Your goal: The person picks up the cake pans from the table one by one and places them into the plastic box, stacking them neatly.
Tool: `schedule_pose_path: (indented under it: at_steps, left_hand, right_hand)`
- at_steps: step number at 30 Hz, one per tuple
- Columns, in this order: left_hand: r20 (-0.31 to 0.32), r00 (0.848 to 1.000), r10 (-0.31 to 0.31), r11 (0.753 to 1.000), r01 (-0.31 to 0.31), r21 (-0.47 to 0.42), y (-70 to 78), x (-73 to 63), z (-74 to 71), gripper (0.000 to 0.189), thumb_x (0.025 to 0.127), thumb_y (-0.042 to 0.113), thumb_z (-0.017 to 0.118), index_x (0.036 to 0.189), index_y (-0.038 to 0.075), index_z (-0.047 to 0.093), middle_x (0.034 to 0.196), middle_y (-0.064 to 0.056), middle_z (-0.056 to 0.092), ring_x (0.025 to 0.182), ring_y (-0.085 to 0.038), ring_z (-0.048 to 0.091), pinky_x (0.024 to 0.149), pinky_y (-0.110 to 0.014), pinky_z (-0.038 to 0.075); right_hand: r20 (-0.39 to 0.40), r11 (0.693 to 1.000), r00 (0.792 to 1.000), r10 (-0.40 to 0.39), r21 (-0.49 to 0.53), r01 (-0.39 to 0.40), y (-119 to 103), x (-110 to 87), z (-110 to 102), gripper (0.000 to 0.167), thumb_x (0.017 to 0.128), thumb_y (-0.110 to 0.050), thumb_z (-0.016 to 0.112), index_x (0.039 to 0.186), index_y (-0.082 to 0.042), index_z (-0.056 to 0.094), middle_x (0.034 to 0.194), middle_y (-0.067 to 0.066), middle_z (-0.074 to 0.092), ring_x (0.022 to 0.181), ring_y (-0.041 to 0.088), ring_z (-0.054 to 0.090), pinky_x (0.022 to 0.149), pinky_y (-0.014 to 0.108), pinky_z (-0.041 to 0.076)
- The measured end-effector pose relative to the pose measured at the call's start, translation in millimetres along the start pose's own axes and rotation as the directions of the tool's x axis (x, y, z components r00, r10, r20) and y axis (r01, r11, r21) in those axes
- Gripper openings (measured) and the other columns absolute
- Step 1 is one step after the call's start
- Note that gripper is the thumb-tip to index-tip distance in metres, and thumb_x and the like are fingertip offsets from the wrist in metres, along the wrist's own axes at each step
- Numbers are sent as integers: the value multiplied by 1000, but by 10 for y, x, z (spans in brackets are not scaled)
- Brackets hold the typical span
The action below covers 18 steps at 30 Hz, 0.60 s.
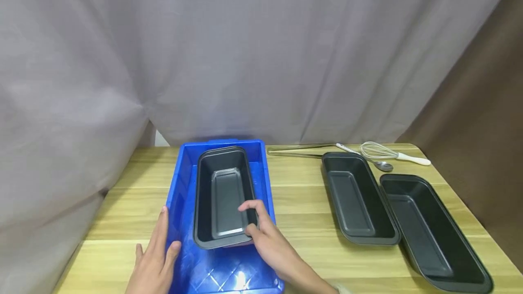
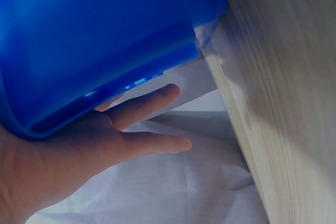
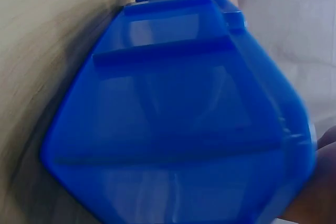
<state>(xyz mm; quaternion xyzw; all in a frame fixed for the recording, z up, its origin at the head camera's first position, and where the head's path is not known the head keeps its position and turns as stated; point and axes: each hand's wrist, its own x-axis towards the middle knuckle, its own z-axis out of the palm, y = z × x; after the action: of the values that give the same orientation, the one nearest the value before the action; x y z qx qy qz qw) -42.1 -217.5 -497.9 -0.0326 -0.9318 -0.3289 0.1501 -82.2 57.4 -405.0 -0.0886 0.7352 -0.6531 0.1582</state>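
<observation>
A dark grey loaf pan [image 1: 227,194] is inside the blue plastic bin [image 1: 267,194], in the head view. My right hand [image 1: 271,244] grips the pan's near right corner, thumb on the rim and index finger bent above the inside; the other fingers are mostly hidden under the pan. In the right wrist view the bin's outer wall [image 3: 173,114] hides most of the work, and part of the right hand [image 3: 310,187] shows at the edge. My left hand [image 1: 153,255] rests against the bin's left side, its fingers extended, as the left wrist view also shows.
Two more dark loaf pans, a smaller one [image 1: 355,201] and a longer one [image 1: 433,235], lie to the right on the wooden table [image 1: 302,221]. Behind them are a whisk [image 1: 380,151], a spoon [image 1: 383,166] and metal tongs [image 1: 300,150]. A grey curtain [image 1: 253,58] hangs at the back.
</observation>
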Motion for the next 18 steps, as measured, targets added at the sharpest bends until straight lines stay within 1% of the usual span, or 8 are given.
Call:
schedule_pose_path:
  at_steps: [2, 5, 6, 8, 12, 13, 16, 18]
  left_hand:
    - [0, 1000, -4, 1000, 4, -7, -57, -13, 43, 76, 118, 26, 49, 179, 27, 3, 184, -10, 20, 148, -62, 45, 105, -100, 12]
    - [10, 1000, -6, 1000, 6, -11, -70, -11, 37, 76, 118, 26, 47, 179, 26, 1, 184, -13, 19, 156, -56, 38, 105, -100, 10]
    - [16, 1000, -9, 1000, 9, -12, -61, -7, 29, 75, 118, 26, 46, 179, 25, 1, 184, -14, 19, 156, -56, 38, 105, -100, 10]
    - [24, 1000, -16, 1000, 16, -11, -51, 6, 17, 75, 118, 25, 46, 179, 24, 2, 182, -18, 22, 157, -57, 37, 104, -100, 13]
    - [22, 1000, -12, 1000, 12, -23, -22, 28, 11, 75, 118, 24, 46, 179, 23, 3, 182, -18, 23, 157, -57, 37, 104, -100, 13]
    - [10, 1000, -16, 999, 16, -32, -31, 25, 26, 75, 117, 22, 48, 179, 24, 5, 183, -13, 22, 162, -48, 33, 104, -100, 13]
    - [-6, 1000, -11, 999, 11, -46, -44, 11, 56, 76, 116, 21, 49, 179, 25, 5, 185, -5, 17, 162, -48, 33, 104, -101, 13]
    - [-12, 1000, -5, 999, 4, -52, -47, 6, 60, 76, 116, 20, 47, 179, 25, 5, 185, -5, 16, 156, -57, 37, 104, -101, 11]
  right_hand:
    - [9, 1000, 1000, 13, -27, -12, 20, 26, 28, 42, 103, -3, 48, 143, -17, 47, 155, 22, 41, 141, 43, 38, 117, 75, 31]
    - [26, 997, 1000, 17, -76, -15, 47, 75, 78, 42, 105, -4, 48, 144, -18, 47, 114, 12, 51, 105, 33, 52, 95, 54, 47]
    - [31, 996, 999, 15, -91, -13, 58, 92, 97, 42, 105, -4, 48, 144, -18, 47, 99, 7, 48, 90, 27, 50, 85, 46, 48]
    - [46, 994, 999, 17, -110, -12, 79, 118, 133, 41, 105, -3, 47, 143, -18, 47, 81, -2, 34, 70, 17, 37, 68, 32, 38]
    - [68, 992, 998, 10, -127, -1, 118, 160, 193, 38, 106, -1, 45, 140, -18, 47, 69, -8, 31, 58, 10, 31, 53, 23, 28]
    - [70, 991, 998, 8, -136, 2, 127, 167, 203, 38, 106, -1, 45, 139, -18, 48, 67, -8, 33, 57, 10, 32, 53, 23, 29]
    - [73, 983, 997, 3, -186, 11, 152, 178, 221, 36, 106, -1, 46, 137, -19, 48, 66, -7, 36, 56, 10, 33, 55, 25, 31]
    - [75, 973, 997, -2, -229, 19, 165, 188, 226, 35, 105, -2, 48, 136, -19, 48, 68, -6, 38, 57, 11, 35, 57, 27, 33]
